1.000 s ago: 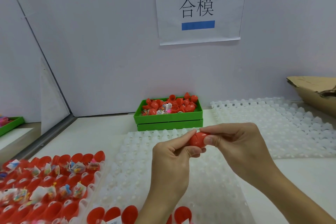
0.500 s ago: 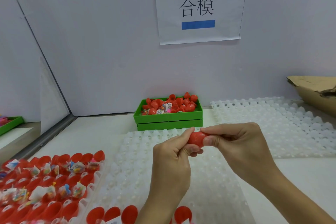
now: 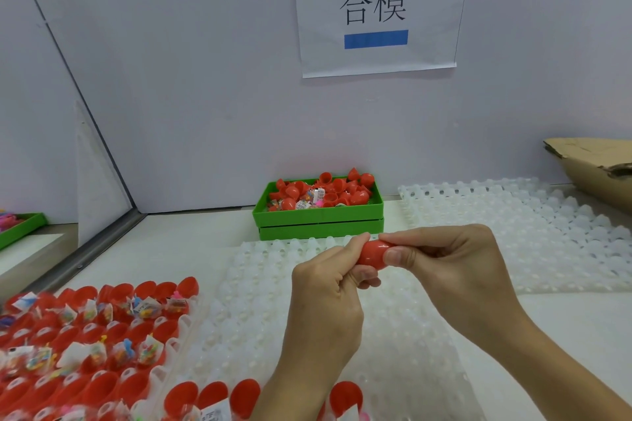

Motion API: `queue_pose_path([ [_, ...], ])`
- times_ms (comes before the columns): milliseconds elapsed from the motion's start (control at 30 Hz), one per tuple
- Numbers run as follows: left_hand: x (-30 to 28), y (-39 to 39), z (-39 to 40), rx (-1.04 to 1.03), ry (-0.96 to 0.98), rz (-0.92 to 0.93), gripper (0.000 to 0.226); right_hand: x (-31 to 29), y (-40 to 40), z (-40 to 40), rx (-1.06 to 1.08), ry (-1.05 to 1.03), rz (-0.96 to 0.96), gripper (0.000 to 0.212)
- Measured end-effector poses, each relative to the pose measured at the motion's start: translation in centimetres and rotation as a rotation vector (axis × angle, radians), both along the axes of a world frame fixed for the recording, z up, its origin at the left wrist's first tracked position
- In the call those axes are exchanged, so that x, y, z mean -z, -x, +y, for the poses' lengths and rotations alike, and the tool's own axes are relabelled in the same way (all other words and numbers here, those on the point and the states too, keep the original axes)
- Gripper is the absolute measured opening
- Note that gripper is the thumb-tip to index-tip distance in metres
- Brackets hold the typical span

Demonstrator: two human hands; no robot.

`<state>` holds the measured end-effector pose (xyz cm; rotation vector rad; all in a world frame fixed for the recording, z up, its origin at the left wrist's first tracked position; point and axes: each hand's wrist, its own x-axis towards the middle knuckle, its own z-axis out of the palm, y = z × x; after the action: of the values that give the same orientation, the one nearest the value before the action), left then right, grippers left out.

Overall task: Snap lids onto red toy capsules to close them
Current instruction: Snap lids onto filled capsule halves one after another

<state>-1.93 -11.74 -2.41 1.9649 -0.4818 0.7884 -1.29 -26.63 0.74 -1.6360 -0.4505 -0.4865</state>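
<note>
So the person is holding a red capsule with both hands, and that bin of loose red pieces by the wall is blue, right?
Not quite. Both the left hand and right hand do hold the red capsule, but the head view shows the bin by the wall is green.

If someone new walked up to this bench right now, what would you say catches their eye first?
Probably the red capsule pinched between the left hand and right hand at centre, above a white dimpled tray. Next, the open red capsule halves with toy packets at lower left, and the green box of red parts against the wall beneath the paper sign.
</note>
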Motion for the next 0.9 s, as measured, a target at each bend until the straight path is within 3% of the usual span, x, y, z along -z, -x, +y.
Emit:
queue_pose_path([
  [467,-0.3,0.1,-0.1,-0.021,-0.117,-0.026,0.033,0.7,0.2,0.7,0.058,0.067,0.01,0.036],
  [633,-0.8,0.2,0.1,-0.051,-0.106,0.006,0.022,1.0,0.0,0.9,0.019,-0.012,0.065,0.035],
  [833,-0.5,-0.1,0.1,0.034,0.156,0.253,0.034,1.0,-0.6,0.3,-0.104,-0.124,0.194,0.015],
  [900,-0.7,-0.2,0.2,0.099,0.219,0.252,0.042,1.2,-1.2,-0.2,-0.213,-0.261,0.367,0.027],
])
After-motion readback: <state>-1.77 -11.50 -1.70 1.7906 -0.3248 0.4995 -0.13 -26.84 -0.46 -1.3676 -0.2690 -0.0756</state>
